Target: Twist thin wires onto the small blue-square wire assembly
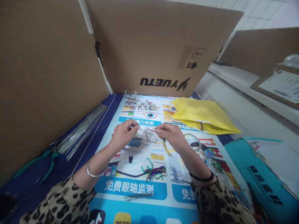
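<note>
Grip of the left hand (125,133) is narrow: thumb and forefinger pinch the left end of a loose, airy tangle of thin silver wire (148,136). Grip of the right hand (173,135) is narrow too, closed at the right end, where a short red strand (151,129) shows. The tangle is between both hands, above a printed blue-and-white sheet (109,202) on the dark blue desk (63,174). Its long axis goes from left to right, almost level; single wires are too fine to tell which way they point. Nearer to the person lies a bundle of multicoloured threads (155,171). At the right is a yellow fabric bag (205,113). At the left, long straight silver wires (81,132) slant away toward the right, beside teal-handled pliers (50,165).
</note>
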Tool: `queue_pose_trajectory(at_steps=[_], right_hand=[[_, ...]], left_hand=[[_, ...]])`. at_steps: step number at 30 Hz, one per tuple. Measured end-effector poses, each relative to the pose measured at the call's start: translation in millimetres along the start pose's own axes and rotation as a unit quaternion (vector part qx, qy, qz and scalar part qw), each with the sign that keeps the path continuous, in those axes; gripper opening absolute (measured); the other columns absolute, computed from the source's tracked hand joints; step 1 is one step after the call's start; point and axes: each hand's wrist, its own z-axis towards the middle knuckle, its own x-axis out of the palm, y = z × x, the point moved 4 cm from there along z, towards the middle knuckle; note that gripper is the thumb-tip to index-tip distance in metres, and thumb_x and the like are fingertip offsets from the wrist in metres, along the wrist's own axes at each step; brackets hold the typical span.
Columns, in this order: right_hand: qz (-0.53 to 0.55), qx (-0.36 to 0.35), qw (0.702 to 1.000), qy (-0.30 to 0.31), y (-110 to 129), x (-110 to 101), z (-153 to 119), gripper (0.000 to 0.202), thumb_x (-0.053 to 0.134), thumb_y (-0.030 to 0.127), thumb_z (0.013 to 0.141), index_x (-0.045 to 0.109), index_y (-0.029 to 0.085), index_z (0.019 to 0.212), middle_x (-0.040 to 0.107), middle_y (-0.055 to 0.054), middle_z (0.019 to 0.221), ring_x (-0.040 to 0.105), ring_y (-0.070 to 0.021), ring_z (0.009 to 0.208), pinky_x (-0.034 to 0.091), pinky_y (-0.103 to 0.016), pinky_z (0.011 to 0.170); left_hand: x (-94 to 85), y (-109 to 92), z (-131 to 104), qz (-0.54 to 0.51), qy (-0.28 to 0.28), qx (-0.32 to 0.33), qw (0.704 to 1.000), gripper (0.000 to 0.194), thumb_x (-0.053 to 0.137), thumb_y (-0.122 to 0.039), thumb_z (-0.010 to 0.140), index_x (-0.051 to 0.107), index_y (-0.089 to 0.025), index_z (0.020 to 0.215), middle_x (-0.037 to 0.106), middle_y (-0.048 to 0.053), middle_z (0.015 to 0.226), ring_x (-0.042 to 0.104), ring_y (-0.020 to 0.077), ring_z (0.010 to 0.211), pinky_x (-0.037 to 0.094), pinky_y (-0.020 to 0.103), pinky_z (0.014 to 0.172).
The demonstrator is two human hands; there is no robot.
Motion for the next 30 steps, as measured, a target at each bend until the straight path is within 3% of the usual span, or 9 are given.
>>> queue_pose_trajectory(at_steps=[4, 8, 14, 22, 25, 30], right_hand=[[-0.019, -0.005, 1.0, 0.0, 1, 0, 0, 0.02, 0.07, 0.036, 0.067, 0.067, 0.018, 0.071, 0.057, 0.002, 0.057, 0.047, -0.0094, 0.052, 0.039, -0.024, 0.051], [-0.021, 0.005, 1.0, -0.005, 0, 0, 1, 0.021, 0.071, 0.038, 0.066, 0.068, 0.018, 0.072, 0.057, 0.002, 0.056, 0.047, -0.01, 0.052, 0.04, -0.025, 0.051], [-0.03, 0.004, 1.0, -0.008, -1, -2, 1, 0.02, 0.07, 0.037, 0.067, 0.067, 0.018, 0.072, 0.057, 0.001, 0.056, 0.047, -0.0107, 0.052, 0.041, -0.025, 0.05], [-0.037, 0.006, 0.999, -0.004, -5, -6, 3, 0.021, 0.068, 0.039, 0.069, 0.068, 0.019, 0.075, 0.059, 0.001, 0.06, 0.05, -0.012, 0.055, 0.043, -0.026, 0.054], [-0.015, 0.013, 1.0, -0.025, -8, -9, 4, 0.023, 0.07, 0.04, 0.068, 0.067, 0.018, 0.073, 0.059, 0.0, 0.057, 0.05, -0.012, 0.053, 0.042, -0.026, 0.052], [0.051, 0.005, 0.997, -0.054, -13, -15, 8, 0.022, 0.07, 0.039, 0.069, 0.067, 0.018, 0.076, 0.063, -0.001, 0.06, 0.053, -0.0117, 0.054, 0.042, -0.026, 0.055]], left_hand=[[-1.8, -1, 1, 0.012, 0.009, 0.007, 1.0, 0.016, 0.054, -0.034, 0.079, 0.059, -0.019, 0.075, 0.053, -0.003, 0.065, 0.042, 0.0085, 0.052, 0.033, 0.02, 0.049], [-3.0, -1, 1, -0.019, 0.043, -0.03, 0.998, 0.021, 0.051, -0.037, 0.081, 0.059, -0.018, 0.075, 0.059, -0.002, 0.067, 0.043, 0.0072, 0.044, 0.033, 0.02, 0.045], [-4.3, -4, 2, -0.068, 0.093, -0.046, 0.992, 0.026, 0.05, -0.039, 0.082, 0.06, -0.018, 0.071, 0.054, -0.005, 0.048, 0.043, 0.0075, 0.036, 0.034, 0.022, 0.046], [-4.8, -3, 2, -0.094, 0.113, -0.024, 0.989, 0.018, 0.052, -0.032, 0.081, 0.063, -0.018, 0.074, 0.059, -0.001, 0.053, 0.055, 0.0106, 0.049, 0.038, 0.021, 0.051], [-4.9, -10, 0, -0.073, 0.072, 0.036, 0.994, 0.016, 0.053, -0.029, 0.081, 0.062, -0.018, 0.073, 0.062, 0.0, 0.061, 0.057, 0.0119, 0.055, 0.043, 0.023, 0.056], [2.4, -25, -16, 0.034, -0.021, 0.242, 0.969, 0.014, 0.049, -0.02, 0.085, 0.063, -0.019, 0.083, 0.066, 0.007, 0.089, 0.06, 0.0177, 0.087, 0.048, 0.029, 0.075]])
